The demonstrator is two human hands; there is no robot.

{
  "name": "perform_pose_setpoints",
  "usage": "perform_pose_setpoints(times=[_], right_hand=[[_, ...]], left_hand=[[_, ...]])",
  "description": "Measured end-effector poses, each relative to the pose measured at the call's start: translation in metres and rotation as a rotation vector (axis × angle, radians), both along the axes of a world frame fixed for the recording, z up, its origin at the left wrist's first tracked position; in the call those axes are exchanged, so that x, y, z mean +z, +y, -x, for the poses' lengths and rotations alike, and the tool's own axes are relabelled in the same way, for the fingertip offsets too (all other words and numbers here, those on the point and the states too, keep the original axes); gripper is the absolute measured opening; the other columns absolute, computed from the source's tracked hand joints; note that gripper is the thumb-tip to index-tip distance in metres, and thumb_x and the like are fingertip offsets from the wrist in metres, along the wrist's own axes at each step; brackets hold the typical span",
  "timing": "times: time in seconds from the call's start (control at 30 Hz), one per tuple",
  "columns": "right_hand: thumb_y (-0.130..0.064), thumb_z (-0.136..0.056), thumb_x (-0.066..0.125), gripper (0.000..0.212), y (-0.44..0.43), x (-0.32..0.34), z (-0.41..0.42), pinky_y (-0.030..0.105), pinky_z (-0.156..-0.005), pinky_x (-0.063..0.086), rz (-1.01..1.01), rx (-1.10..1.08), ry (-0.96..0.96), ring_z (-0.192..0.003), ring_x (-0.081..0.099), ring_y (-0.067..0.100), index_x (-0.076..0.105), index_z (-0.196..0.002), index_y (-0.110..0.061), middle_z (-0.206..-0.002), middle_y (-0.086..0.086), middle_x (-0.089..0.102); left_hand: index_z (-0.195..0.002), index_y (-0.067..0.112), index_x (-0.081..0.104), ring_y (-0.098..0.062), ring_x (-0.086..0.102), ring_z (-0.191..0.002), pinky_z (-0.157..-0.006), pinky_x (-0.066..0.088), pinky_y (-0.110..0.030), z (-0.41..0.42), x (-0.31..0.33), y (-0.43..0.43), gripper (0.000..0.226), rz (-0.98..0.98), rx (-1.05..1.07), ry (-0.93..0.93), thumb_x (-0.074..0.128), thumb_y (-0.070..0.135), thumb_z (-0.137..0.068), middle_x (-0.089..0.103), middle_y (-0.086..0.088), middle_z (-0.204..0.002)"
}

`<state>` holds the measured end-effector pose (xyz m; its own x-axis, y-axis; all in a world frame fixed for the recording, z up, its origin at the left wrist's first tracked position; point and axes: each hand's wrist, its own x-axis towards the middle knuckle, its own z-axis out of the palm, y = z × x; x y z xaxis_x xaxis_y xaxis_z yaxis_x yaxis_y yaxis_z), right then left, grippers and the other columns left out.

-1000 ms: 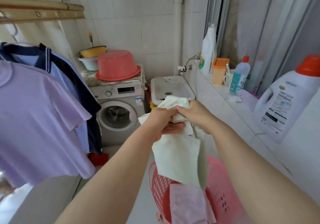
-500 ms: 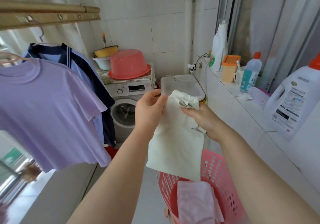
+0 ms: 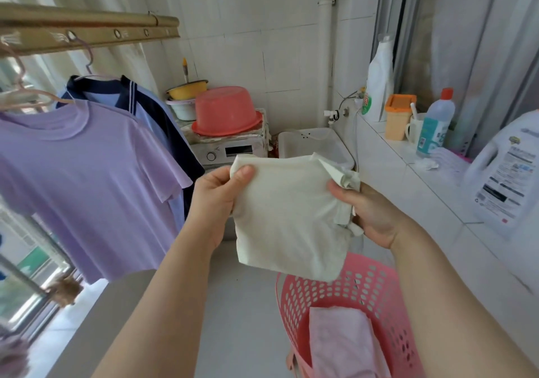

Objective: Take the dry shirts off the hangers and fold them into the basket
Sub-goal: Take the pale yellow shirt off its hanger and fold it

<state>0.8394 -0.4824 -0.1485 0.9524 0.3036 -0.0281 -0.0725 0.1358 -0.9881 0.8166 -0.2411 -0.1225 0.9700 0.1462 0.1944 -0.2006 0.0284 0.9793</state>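
Observation:
A pale cream shirt (image 3: 287, 217), folded into a rough square, hangs between both hands above the pink perforated basket (image 3: 376, 287). My left hand (image 3: 217, 196) pinches its top left corner with the thumb on the front. My right hand (image 3: 370, 214) grips the bunched right edge. A folded pink garment (image 3: 341, 342) lies inside the basket. At the left, a lilac T-shirt (image 3: 84, 179) and a light blue shirt with navy trim (image 3: 151, 109) hang on hangers from the brass rail (image 3: 87, 27).
A washing machine (image 3: 230, 151) with an upturned red basin (image 3: 226, 112) stands behind the shirt, next to a white sink (image 3: 309, 144). The tiled ledge (image 3: 408, 191) on the right carries detergent bottles (image 3: 507, 173), an orange-lidded box and a mug. A window is at the far left.
My hands have moved apart from a bunched grip and spread the cream shirt flat. It has been lifted and now hangs shorter, as a folded square above the basket.

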Motion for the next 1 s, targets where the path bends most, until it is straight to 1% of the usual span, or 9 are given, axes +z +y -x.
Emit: perform_pose_setpoints(times=[0.2,0.27,0.37,0.47,0.6,0.7,0.77,0.87,1.0], right_hand=[[-0.027,-0.092,0.054,0.023,0.021,0.011,0.0,0.033,-0.088,0.054,-0.116,-0.041,0.044,-0.094,0.07,0.014,0.067,-0.109,-0.018,-0.102,-0.001,0.074],[-0.033,-0.092,0.052,0.026,0.03,0.012,0.003,0.032,-0.085,0.055,-0.207,-0.033,0.109,-0.092,0.071,0.015,0.07,-0.104,-0.018,-0.103,0.001,0.074],[-0.036,-0.094,0.049,0.033,0.039,0.011,0.005,0.033,-0.086,0.052,-0.253,-0.052,0.198,-0.096,0.07,0.02,0.069,-0.111,-0.016,-0.106,0.005,0.073],[-0.038,-0.095,0.049,0.041,0.046,-0.008,0.005,0.032,-0.078,0.052,-0.22,-0.146,0.31,-0.087,0.071,0.021,0.062,-0.124,-0.012,-0.1,0.006,0.074],[-0.059,-0.088,0.045,0.063,0.049,-0.057,0.033,0.031,-0.069,0.057,-0.351,-0.156,0.51,-0.082,0.073,0.026,0.068,-0.112,-0.006,-0.097,0.014,0.074],[-0.028,-0.064,0.085,0.069,0.052,-0.095,0.054,0.041,-0.092,0.05,-0.145,-0.055,0.539,-0.104,0.067,0.03,0.061,-0.125,-0.005,-0.114,0.014,0.07],[-0.009,-0.062,0.077,0.062,0.053,-0.111,0.064,0.041,-0.089,0.052,-0.116,-0.102,0.543,-0.103,0.068,0.031,0.061,-0.122,-0.005,-0.113,0.015,0.07],[-0.011,-0.066,0.074,0.043,0.055,-0.127,0.08,0.035,-0.072,0.056,-0.2,-0.17,0.62,-0.088,0.072,0.026,0.067,-0.108,-0.009,-0.104,0.014,0.073],[0.0,-0.066,0.072,0.041,0.059,-0.147,0.098,0.027,-0.065,0.055,-0.03,-0.173,0.675,-0.078,0.073,0.021,0.066,-0.106,-0.009,-0.093,0.01,0.076]], left_hand=[[-0.096,0.01,0.072,-0.026,0.066,-0.088,-0.087,0.05,-0.046,-0.011,0.002,0.019,0.034,0.028,-0.019,0.075,0.066,0.04,-0.081,0.073,-0.009,-0.096],[-0.113,0.015,0.068,-0.024,0.064,-0.108,-0.098,0.047,-0.047,-0.015,-0.011,0.028,0.054,0.226,-0.195,0.183,0.056,0.055,-0.078,0.07,-0.007,-0.115],[-0.122,0.022,0.063,-0.023,0.063,-0.114,-0.089,0.051,-0.041,-0.005,-0.04,0.034,0.077,0.326,-0.426,0.405,0.058,0.073,-0.065,0.067,-0.003,-0.123],[-0.119,0.008,0.066,-0.03,0.067,-0.105,-0.085,0.056,-0.043,0.002,-0.07,0.036,0.064,0.296,-0.496,0.503,0.085,0.037,-0.065,0.068,-0.015,-0.119],[-0.126,0.011,0.059,-0.035,0.066,-0.106,-0.093,0.051,-0.051,0.0,-0.097,0.047,0.039,0.256,-0.431,0.581,0.064,0.012,-0.088,0.069,-0.014,-0.117],[-0.125,0.018,0.06,-0.035,0.066,-0.105,-0.094,0.051,-0.054,0.0,-0.115,0.057,0.037,0.159,-0.482,0.644,0.063,0.01,-0.089,0.07,-0.011,-0.115],[-0.125,0.019,0.059,-0.033,0.067,-0.105,-0.094,0.051,-0.052,0.0,-0.126,0.061,0.037,0.115,-0.506,0.669,0.064,0.01,-0.089,0.071,-0.009,-0.115],[-0.125,0.018,0.059,-0.034,0.065,-0.11,-0.097,0.048,-0.054,0.004,-0.147,0.062,0.051,0.11,-0.609,0.695,0.073,0.007,-0.077,0.068,-0.011,-0.12],[-0.128,0.011,0.056,-0.039,0.065,-0.106,-0.093,0.049,-0.058,0.005,-0.184,0.056,0.069,0.011,-0.637,0.818,0.07,-0.007,-0.063,0.068,-0.017,-0.118]])
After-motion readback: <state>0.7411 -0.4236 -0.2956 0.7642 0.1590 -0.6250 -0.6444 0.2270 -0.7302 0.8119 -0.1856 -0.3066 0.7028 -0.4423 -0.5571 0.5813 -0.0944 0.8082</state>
